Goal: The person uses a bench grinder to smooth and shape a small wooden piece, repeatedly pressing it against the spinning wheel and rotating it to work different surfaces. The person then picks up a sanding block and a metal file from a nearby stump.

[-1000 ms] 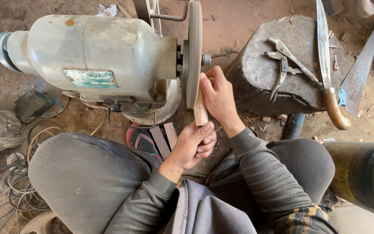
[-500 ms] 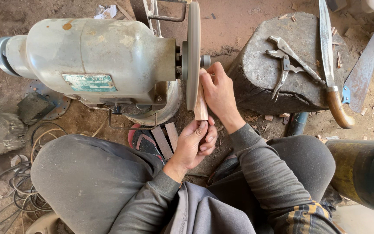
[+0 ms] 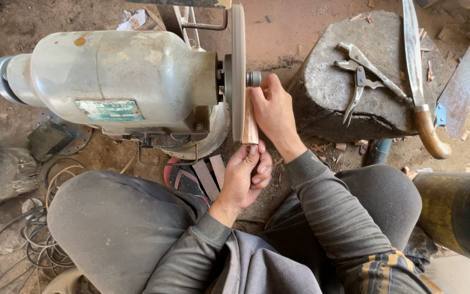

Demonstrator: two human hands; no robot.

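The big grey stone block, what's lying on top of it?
On the stone block lie metal locking pliers and a long knife with a wooden handle. Anything under the tools is hidden.

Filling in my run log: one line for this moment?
left hand: grips wood piece | right hand: presses it on sanding disc | pliers: on stone block

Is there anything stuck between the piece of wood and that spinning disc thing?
Nothing visible. Both the left hand and the right hand hold the wooden piece right up against the flat face of the grinder disc. No gap or object shows between them.
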